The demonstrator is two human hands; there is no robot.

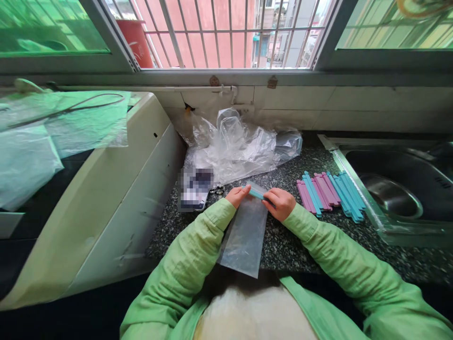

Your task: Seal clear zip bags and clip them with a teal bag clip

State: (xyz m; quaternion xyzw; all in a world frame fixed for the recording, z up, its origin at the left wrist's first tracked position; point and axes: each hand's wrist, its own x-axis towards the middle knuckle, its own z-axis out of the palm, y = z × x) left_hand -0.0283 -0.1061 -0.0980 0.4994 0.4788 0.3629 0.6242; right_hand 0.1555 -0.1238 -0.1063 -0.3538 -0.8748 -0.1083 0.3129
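Observation:
A clear plastic bag (245, 238) lies between my forearms, its lower end hanging past the front edge of the counter. Across its upper part runs a light blue bag sealing clip (256, 192). My left hand (237, 195) pinches the clip's left end, thumb and fingers closed. At the other end my right hand (279, 203) is closed on the clip, with its fingers curled. Whether the clip is fully snapped over the plastic cannot be made out. To the right, several more blue clips (348, 196) and pink clips (323, 191) lie in a row.
Crumpled clear plastic bags (237, 146) are heaped at the back of the speckled counter (283, 245). A partly blurred phone (195, 190) lies left of my hands. A metal sink (389, 196) is set at the right; a large cream-coloured appliance (116, 189) stands at the left.

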